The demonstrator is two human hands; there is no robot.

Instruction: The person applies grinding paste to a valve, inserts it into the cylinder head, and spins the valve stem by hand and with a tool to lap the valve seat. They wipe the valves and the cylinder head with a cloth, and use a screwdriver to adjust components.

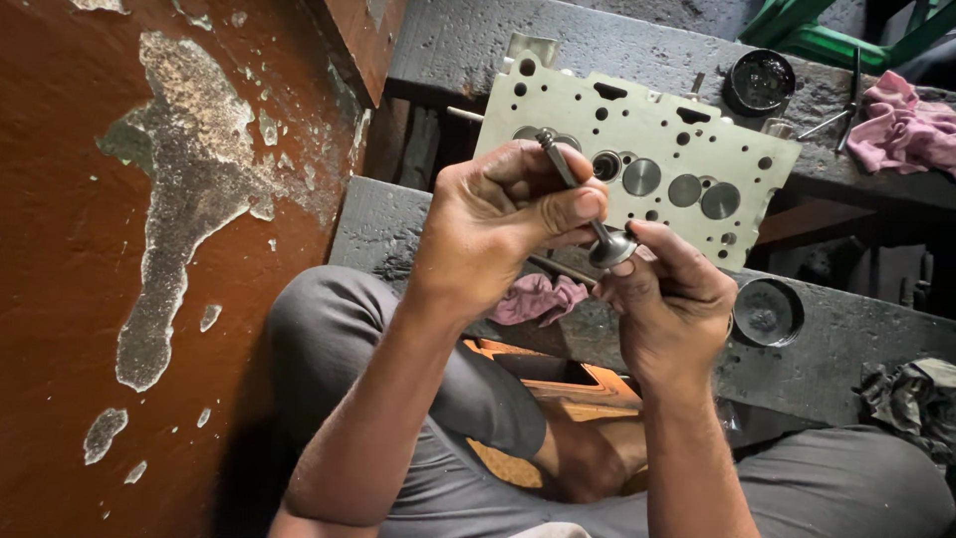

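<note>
Left hand [498, 224] clenched around stem of engine valve [597, 234]; right hand [669, 299] pinches valve's round head from below. Valve held just in front of cylinder head [647, 164], which rests across dark wooden beams [836, 344]. Pink rag [538, 297] below hands; second pink cloth [901, 125] beyond cylinder head, far right.

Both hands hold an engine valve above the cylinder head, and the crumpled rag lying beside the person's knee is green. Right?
Not quite. The head view shows the left hand and right hand holding the engine valve above the cylinder head, but the rag by the knee is pink, not green.
</note>
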